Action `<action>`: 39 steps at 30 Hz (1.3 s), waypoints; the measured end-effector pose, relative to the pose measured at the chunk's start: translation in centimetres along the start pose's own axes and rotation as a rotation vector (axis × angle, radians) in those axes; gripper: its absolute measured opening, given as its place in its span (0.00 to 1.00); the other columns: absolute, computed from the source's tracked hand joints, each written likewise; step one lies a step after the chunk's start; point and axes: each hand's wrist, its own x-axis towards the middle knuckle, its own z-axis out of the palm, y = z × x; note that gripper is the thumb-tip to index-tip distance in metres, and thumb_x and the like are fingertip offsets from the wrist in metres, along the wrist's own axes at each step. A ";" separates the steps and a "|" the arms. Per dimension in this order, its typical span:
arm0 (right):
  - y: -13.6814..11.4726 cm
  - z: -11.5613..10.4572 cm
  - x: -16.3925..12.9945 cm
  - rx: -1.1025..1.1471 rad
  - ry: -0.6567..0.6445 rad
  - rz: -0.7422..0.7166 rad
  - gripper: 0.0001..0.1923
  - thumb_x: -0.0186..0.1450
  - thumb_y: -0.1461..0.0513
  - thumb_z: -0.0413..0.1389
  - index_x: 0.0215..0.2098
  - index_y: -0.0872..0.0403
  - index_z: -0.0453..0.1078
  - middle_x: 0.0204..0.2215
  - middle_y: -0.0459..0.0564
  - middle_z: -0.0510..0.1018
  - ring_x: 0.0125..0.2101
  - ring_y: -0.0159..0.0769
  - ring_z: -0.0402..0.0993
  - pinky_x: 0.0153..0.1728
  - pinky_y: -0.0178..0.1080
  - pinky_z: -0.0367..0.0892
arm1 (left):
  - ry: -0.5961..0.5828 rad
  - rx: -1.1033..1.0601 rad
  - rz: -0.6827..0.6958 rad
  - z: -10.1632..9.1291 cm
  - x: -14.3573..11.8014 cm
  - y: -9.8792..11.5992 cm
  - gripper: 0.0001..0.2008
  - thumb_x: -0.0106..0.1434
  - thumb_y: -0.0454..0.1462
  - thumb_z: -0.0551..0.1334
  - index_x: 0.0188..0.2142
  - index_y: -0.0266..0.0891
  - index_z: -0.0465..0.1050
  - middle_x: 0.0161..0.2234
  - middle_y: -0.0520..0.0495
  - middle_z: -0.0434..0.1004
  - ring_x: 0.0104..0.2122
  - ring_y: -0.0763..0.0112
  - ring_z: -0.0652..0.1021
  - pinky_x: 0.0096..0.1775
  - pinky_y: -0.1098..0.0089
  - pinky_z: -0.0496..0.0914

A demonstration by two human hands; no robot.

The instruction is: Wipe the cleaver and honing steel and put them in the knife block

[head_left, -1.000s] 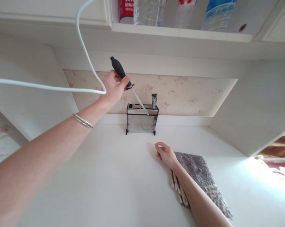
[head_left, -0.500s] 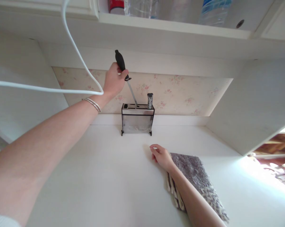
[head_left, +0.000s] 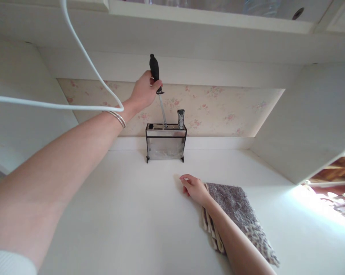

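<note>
My left hand (head_left: 146,90) is closed around the black handle (head_left: 154,70) of a honing steel. The steel's thin rod (head_left: 162,109) slants down, its lower end in a hole in the top of the knife block (head_left: 166,147). That block is silver with black edges and stands on the counter against the back wall. A worn, dark-and-grey handle (head_left: 180,119) sticks up from its right end. My right hand (head_left: 194,188) rests on the counter, fingers loosely curled in, nothing seen in them. Beside it, partly under my forearm, lies a folded grey-brown towel (head_left: 232,206).
A white cable (head_left: 92,68) loops across the upper left, in front of my left arm. Overhead runs a cabinet shelf (head_left: 206,19) with plastic bottles. Side panels (head_left: 301,122) flank the white counter (head_left: 126,214); floral wallpaper (head_left: 218,110) covers the back.
My left hand and the honing steel have moved slightly right, and the steel stands more upright. The rod's end remains at the block's top. My right hand stays put; the view has shifted slightly.
</note>
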 end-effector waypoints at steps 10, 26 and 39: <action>0.2 0.1 -0.2 -0.022 -0.032 0.002 0.15 0.65 0.54 0.47 0.41 0.53 0.70 0.18 0.43 0.74 0.16 0.29 0.65 0.19 0.30 0.59 | -0.123 0.171 -0.150 6.4 -2.4 -2.7 0.07 0.60 0.39 0.59 0.36 0.37 0.71 0.35 0.44 0.77 0.35 0.64 0.75 0.38 0.65 0.66; 0.2 0.2 0.1 -0.063 -0.079 -0.011 0.14 0.65 0.54 0.47 0.40 0.52 0.70 0.20 0.44 0.75 0.18 0.28 0.66 0.21 0.31 0.60 | -0.318 0.175 -0.240 6.4 -7.2 -6.5 0.20 0.56 0.45 0.62 0.44 0.36 0.67 0.42 0.40 0.75 0.42 0.60 0.75 0.44 0.65 0.66; -8.7 -5.5 9.0 0.295 0.297 0.113 0.35 0.55 0.53 0.58 0.59 0.45 0.54 0.61 0.54 0.55 0.54 0.42 0.61 0.47 0.44 0.64 | -0.098 -0.138 -0.728 0.3 -15.8 -8.5 0.28 0.59 0.56 0.51 0.51 0.44 0.66 0.54 0.43 0.69 0.54 0.58 0.68 0.50 0.58 0.64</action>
